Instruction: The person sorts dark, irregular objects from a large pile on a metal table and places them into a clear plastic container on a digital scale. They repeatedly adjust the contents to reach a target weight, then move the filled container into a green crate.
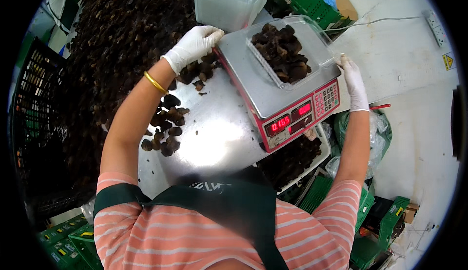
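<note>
A red digital weighing scale [234,68] with a metal pan stands on a shiny metal table [197,123]. On its pan rests a clear plastic clamshell container [321,36], lid folded back, with dark mushroom-like pieces [281,50] inside. My left hand [197,45], in a white glove, is at the pan's upper left corner, fingertips together; whether it holds anything cannot be told. My right hand [351,76], also gloved, has its fingertips at the container's right corner, seemingly pinching the lid's edge. The scale's display is lit red.
A large heap of the dark pieces [120,21] covers the table's left side, beside a black crate [33,123]. Stacked clear containers [226,6] stand behind the scale. A white tub [325,142] of dark pieces is below the scale. Green crates [307,3] stand behind.
</note>
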A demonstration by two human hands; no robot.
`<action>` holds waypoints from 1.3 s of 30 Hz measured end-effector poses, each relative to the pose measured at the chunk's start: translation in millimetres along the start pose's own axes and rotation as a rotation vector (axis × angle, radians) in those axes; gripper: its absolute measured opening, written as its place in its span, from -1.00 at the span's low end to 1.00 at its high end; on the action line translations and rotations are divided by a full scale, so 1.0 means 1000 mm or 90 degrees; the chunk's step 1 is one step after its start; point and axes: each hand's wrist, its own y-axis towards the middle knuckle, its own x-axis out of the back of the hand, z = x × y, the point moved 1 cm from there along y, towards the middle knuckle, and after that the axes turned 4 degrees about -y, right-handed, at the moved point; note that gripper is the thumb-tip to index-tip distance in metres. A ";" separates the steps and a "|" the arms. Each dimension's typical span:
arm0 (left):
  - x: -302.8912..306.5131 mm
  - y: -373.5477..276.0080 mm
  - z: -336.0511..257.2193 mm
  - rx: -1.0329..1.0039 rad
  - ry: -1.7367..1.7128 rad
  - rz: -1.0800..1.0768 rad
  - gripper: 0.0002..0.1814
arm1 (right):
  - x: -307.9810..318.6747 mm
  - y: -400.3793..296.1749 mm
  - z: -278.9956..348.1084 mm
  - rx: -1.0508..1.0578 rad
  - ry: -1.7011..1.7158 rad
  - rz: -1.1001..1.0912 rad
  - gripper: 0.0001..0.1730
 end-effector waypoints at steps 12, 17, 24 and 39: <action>-0.020 0.016 -0.027 0.111 -0.326 0.098 -0.29 | -0.029 -0.049 0.139 0.268 0.274 0.152 -0.41; -0.022 0.022 -0.025 0.146 -0.390 0.120 -0.56 | -0.080 -0.130 0.133 0.681 -0.316 0.045 -0.70; -0.039 0.006 -0.043 0.035 -0.239 0.079 -0.82 | -0.064 -0.127 0.085 0.422 -0.257 -0.124 -0.37; 0.023 -0.178 -0.063 -0.406 -0.399 -0.469 -0.68 | -0.108 -0.159 0.186 0.377 0.400 0.278 -0.77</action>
